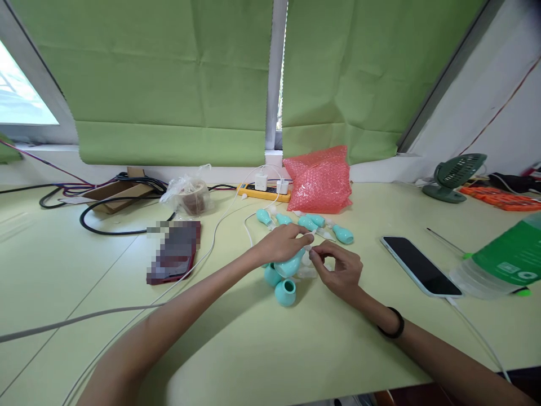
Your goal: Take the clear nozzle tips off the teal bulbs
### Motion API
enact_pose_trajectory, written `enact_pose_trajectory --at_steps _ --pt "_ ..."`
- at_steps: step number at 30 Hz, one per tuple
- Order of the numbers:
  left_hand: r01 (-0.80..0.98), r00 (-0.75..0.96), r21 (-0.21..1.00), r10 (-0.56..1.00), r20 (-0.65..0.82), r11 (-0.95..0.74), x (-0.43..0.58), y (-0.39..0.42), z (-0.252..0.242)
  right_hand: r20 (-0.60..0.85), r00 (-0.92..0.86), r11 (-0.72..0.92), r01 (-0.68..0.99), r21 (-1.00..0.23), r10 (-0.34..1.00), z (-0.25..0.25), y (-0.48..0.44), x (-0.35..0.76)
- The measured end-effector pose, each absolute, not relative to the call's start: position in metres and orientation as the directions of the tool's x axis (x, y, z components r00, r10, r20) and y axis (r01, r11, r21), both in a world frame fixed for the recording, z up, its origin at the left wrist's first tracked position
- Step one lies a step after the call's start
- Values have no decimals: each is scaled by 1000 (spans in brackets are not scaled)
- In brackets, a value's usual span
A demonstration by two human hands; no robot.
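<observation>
My left hand (284, 243) is closed over a turquoise rubber squeeze bulb (291, 265), its thumb and forefinger near a small whitish tip piece (308, 247). From the right, my right hand (340, 269) pinches at that same small piece, thumb and forefinger pressed together. Just below my left hand, a turquoise bulb (285, 292) lies with its round mouth showing, another bulb (272, 275) beside it. Behind my hands lie several turquoise bulbs with clear nozzles, one of them (342, 234) at the right. Clear pieces (307, 273) under my hands are partly hidden.
Behind the bulbs stand a pink bubble-wrap bag (319, 181) and a yellow power strip (264, 192) with white cables. A red-edged phone (176, 252) lies left. To the right are a charging phone (420, 265), a large bottle (502, 256) and a green fan (456, 176).
</observation>
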State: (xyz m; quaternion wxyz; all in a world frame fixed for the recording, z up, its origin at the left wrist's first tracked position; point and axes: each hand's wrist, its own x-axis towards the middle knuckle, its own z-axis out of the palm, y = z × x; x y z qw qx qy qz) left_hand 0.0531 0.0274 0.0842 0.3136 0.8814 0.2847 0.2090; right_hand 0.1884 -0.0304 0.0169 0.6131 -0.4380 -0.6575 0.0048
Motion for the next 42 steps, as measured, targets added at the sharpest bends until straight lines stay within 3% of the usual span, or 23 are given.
enact_pose_trajectory --at_steps 15,28,36,42 --pt "316 760 751 628 167 -580 55 32 86 790 179 669 442 -597 586 17 -27 187" --pt "285 810 795 578 99 -536 54 41 84 805 81 742 343 -576 588 18 -20 195" --pt "253 834 839 548 63 -481 55 43 80 926 -31 759 583 -290 377 24 -23 197" --pt "291 786 849 616 50 -440 56 46 76 918 -20 758 572 -313 395 22 -22 197"
